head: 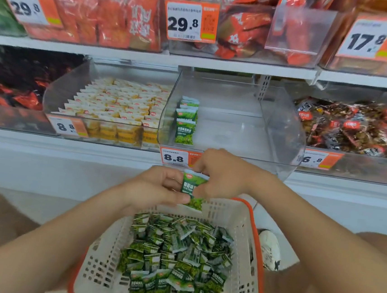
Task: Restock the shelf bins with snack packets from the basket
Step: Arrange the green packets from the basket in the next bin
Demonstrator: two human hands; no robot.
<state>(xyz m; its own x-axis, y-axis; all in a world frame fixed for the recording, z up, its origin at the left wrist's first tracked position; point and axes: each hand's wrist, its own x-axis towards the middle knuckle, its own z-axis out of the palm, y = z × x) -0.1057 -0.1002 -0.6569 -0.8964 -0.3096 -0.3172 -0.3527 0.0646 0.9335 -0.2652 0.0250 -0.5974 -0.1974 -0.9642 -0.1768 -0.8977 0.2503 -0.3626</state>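
A white basket (245, 264) with an orange rim sits on my lap, holding several green snack packets (177, 255). Above its far edge, my left hand (157, 187) and my right hand (220, 175) both pinch a small stack of green packets (190, 186) held upright between them. Straight ahead is a clear shelf bin (271, 139), mostly bare, with a short row of green packets (186, 122) standing along its left wall. Its price tag (173, 157) reads 8.8.
Left of that bin, a clear bin (58, 90) is packed with white and yellow packets. To the right a bin (351, 161) holds dark brown and red packets. The upper shelf (125, 53) carries bins of orange-red packs. A white shoe (270, 248) shows right of the basket.
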